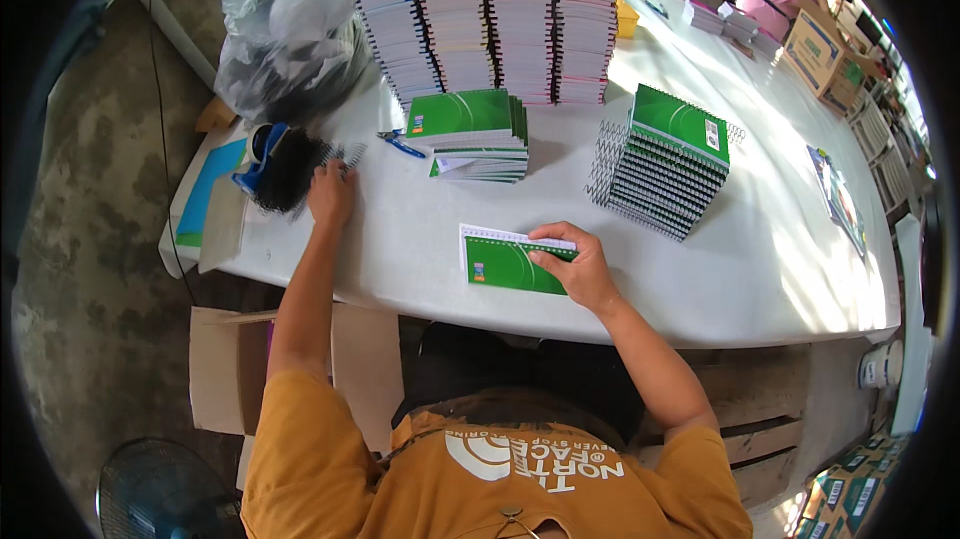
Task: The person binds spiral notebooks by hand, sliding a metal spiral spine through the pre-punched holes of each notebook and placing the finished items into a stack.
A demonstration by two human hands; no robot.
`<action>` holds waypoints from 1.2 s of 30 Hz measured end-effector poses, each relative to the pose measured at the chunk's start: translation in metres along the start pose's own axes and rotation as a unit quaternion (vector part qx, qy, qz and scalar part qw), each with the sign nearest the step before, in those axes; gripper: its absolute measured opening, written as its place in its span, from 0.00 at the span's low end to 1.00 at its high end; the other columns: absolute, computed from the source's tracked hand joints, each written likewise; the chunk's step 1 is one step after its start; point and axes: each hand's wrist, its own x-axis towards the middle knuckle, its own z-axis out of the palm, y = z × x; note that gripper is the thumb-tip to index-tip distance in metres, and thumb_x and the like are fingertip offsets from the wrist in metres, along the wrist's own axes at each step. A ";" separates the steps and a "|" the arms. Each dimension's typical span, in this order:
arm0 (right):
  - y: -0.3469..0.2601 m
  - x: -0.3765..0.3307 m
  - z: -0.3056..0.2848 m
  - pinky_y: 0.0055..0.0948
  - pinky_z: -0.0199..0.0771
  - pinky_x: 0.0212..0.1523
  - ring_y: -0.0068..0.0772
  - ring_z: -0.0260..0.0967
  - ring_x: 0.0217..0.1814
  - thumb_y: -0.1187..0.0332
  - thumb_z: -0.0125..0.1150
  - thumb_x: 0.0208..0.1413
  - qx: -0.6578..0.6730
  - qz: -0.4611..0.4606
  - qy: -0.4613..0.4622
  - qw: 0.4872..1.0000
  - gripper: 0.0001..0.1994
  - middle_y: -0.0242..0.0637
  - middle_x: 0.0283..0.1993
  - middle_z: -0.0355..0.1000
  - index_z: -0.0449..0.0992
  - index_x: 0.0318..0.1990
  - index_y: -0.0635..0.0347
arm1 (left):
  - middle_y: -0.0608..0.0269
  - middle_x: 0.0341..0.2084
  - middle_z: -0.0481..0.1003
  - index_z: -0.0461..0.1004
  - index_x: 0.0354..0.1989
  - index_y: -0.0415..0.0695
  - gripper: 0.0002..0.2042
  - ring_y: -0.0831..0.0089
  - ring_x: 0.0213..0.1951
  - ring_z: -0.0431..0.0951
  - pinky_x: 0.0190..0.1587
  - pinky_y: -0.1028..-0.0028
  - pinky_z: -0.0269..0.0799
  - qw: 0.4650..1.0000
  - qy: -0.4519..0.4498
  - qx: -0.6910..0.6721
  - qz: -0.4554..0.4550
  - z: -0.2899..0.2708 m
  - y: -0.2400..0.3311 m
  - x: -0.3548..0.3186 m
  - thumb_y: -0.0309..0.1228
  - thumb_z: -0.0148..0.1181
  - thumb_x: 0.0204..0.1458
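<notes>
A green-covered notebook with a punched white edge lies on the white table in front of me. My right hand rests on its right part, fingers pressing the cover. My left hand reaches to the far left and touches a pile of black spiral wire bindings; whether it grips one I cannot tell. A short stack of unbound green notebooks lies beyond, and a slanted stack of spiral-bound green notebooks sits to the right.
Tall stacks of bound notebooks stand at the back. A grey plastic bag sits back left. A blue pen lies by the short stack. Two people work at the table's far end. Cardboard and a fan are below left.
</notes>
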 end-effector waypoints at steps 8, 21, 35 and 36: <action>-0.016 -0.003 0.001 0.24 0.67 0.48 0.23 0.70 0.45 0.79 0.62 0.47 0.053 -0.001 0.000 0.999 0.13 0.38 0.40 0.75 0.69 0.41 0.60 | 0.62 0.35 0.76 0.80 0.32 0.51 0.11 0.58 0.39 0.75 0.41 0.61 0.68 0.997 0.016 -0.067 0.027 -0.063 0.013 0.001 0.43 0.60 0.46; 0.003 0.008 -0.002 0.20 0.67 0.48 0.18 0.66 0.44 0.76 0.63 0.47 0.061 0.034 0.026 0.997 0.15 0.32 0.41 0.73 0.72 0.44 0.65 | 0.58 0.19 0.71 0.42 0.65 0.39 0.38 0.72 0.24 0.69 0.31 0.74 0.66 0.766 -0.508 -0.369 0.140 -0.093 0.127 -0.128 0.33 0.55 0.47; 0.013 0.003 0.000 0.18 0.66 0.47 0.18 0.66 0.43 0.79 0.56 0.52 0.022 0.035 0.025 0.999 0.15 0.33 0.44 0.74 0.73 0.49 0.64 | 0.65 0.17 0.65 0.69 0.31 0.38 0.18 0.78 0.23 0.62 0.29 0.79 0.61 0.813 -0.397 -0.408 0.126 -0.090 0.115 -0.103 0.43 0.44 0.60; 0.013 0.003 0.000 0.18 0.66 0.47 0.18 0.66 0.43 0.79 0.56 0.52 0.014 0.031 0.023 0.999 0.15 0.34 0.44 0.74 0.73 0.49 0.63 | 0.66 0.16 0.64 0.69 0.30 0.38 0.19 0.79 0.21 0.61 0.27 0.80 0.59 0.809 -0.396 -0.422 0.107 -0.089 0.115 -0.102 0.43 0.43 0.60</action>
